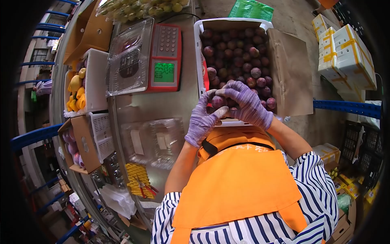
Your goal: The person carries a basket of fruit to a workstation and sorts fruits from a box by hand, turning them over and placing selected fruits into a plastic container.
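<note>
A dark red plum [218, 101] sits between the thumb and fingers of my left hand [203, 120], which wears a purple knitted glove. My right hand [248, 106], gloved the same way, reaches in from the other side with its fingers curled against that plum. Part of the right fingers' grip is hidden. Both hands are over the near end of a white crate [198, 53] that holds many loose plums [233, 55]. A brown cardboard flap [290, 73] folds out over the crate's right side.
Left of the crate, a clear plastic clamshell [129, 59] rests by a red digital scale [165, 53] with a lit green display. More clear boxes [152, 140], yellow foam netting [138, 179] and red-handled scissors [148, 190] lie nearer. White taped boxes [345, 57] are stacked at right.
</note>
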`<control>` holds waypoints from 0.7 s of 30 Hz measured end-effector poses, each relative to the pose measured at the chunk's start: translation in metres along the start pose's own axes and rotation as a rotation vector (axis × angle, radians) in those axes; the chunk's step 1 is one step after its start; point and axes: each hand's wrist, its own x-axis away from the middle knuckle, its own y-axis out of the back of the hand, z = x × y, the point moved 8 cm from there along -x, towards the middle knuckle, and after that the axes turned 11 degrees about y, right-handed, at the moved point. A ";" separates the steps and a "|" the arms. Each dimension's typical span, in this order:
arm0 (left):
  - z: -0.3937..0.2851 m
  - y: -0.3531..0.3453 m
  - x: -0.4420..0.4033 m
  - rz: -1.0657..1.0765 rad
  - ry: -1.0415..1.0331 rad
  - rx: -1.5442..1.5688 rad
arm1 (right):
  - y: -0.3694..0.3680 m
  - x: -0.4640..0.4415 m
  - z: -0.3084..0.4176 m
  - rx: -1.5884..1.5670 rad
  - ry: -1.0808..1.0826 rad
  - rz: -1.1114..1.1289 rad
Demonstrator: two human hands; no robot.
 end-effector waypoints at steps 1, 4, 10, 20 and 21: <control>-0.001 0.003 0.001 -0.069 -0.057 -0.058 | -0.006 0.000 -0.002 -0.071 -0.055 0.038; 0.020 0.007 -0.005 0.132 0.294 0.297 | -0.011 0.008 -0.030 -0.516 -0.301 -0.033; 0.039 0.011 -0.017 0.418 0.198 0.844 | -0.021 0.021 -0.086 0.336 -0.282 0.200; 0.031 0.002 -0.012 0.290 0.240 0.698 | -0.001 0.029 -0.082 -0.435 -0.523 -0.066; 0.034 0.003 -0.015 0.248 0.265 0.626 | 0.000 0.029 -0.079 -0.526 -0.515 -0.101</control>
